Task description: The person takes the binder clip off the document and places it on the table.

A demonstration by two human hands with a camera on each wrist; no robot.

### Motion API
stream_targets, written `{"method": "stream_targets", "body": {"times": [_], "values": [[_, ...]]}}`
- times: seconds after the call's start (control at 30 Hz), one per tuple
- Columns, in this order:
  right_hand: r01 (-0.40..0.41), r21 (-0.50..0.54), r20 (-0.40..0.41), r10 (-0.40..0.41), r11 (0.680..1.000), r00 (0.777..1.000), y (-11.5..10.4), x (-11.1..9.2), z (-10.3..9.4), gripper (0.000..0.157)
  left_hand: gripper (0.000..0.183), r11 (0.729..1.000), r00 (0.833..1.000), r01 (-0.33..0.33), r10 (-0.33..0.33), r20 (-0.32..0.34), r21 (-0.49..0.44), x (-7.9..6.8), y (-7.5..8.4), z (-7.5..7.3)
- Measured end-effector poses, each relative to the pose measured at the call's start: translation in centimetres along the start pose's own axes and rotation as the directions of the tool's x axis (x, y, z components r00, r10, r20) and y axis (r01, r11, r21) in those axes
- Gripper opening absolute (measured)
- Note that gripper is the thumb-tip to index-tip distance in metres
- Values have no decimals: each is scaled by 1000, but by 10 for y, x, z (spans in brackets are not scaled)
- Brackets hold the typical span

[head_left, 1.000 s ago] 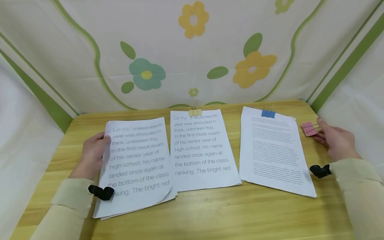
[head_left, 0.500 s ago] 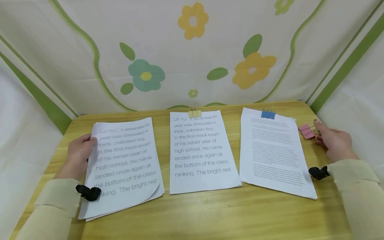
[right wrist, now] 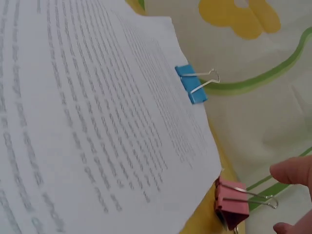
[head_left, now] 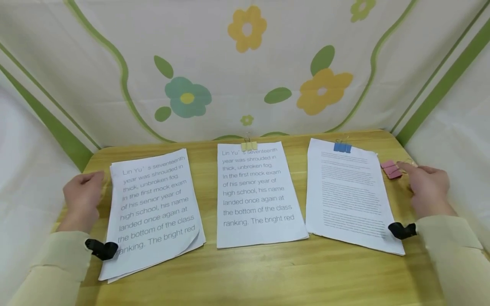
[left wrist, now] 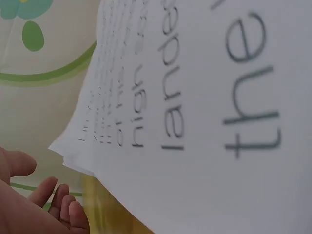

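The left paper stack [head_left: 153, 212] lies slightly askew, its lower right corner curled up. Just off its left edge is my left hand [head_left: 85, 191], holding nothing; in the left wrist view thumb [left wrist: 19, 163] and fingers [left wrist: 63, 207] are parted beside the sheets [left wrist: 204, 185]. On the table at far right rests a pink binder clip [head_left: 391, 169] with wire handles. My right hand [head_left: 428, 189] is close by it. In the right wrist view a gap separates the right fingertips [right wrist: 287, 170] from the pink binder clip's body [right wrist: 231, 204] and handles.
A middle paper stack [head_left: 256, 195] carries a yellow binder clip [head_left: 249, 146] on its top edge. The right stack [head_left: 352, 199] has a blue binder clip [head_left: 342, 147]. All lie on a wooden table [head_left: 260, 276] before a flowered cloth [head_left: 229, 114].
The left stack has moved left, away from the middle stack, and my left hand has let go of it. The pink binder clip has been set down and my right hand's fingers have opened from it.
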State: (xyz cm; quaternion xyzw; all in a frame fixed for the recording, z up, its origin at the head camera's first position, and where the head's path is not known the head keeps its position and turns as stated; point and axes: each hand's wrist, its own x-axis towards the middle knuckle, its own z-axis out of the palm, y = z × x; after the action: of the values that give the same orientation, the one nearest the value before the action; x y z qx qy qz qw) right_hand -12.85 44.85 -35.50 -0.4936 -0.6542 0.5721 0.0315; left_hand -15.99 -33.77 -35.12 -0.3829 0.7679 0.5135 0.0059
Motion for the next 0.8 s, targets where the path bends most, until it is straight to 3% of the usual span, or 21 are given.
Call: {"method": "stream_targets", "body": {"times": [0.1,0.2,0.3,0.4,0.5,0.57,0.63,0.7,0.8], "values": [[99,186,-91,-83,978,992,-4,-18,9,51,10,989,1000,-23,22,-10,-143,-10,11,5],[217,304,-126,-186,928,974,-9,-39,25,44,12,971,997,-72,74,1,-227,-28,26,18],[288,353,-93,-273,890,957,-12,-61,46,41,15,952,986,-138,157,51,-274,-54,42,40],[355,318,-26,-366,879,930,-12,-82,71,38,18,921,955,-215,269,127,-326,-80,51,64],[418,214,89,-444,883,892,-5,-103,95,35,22,901,903,-293,371,217,-319,-104,53,91],[462,150,174,-484,874,858,1,-116,111,33,27,896,869,-329,411,277,-299,-117,51,109],[497,92,260,-503,863,824,9,-127,125,35,33,899,844,-335,419,334,-282,-129,48,128],[518,70,317,-511,853,799,16,-138,138,40,37,909,831,-316,403,383,-272,-139,44,145],[533,32,383,-502,846,775,26,-152,154,49,43,932,832,-288,358,423,-222,-151,39,162]]}}
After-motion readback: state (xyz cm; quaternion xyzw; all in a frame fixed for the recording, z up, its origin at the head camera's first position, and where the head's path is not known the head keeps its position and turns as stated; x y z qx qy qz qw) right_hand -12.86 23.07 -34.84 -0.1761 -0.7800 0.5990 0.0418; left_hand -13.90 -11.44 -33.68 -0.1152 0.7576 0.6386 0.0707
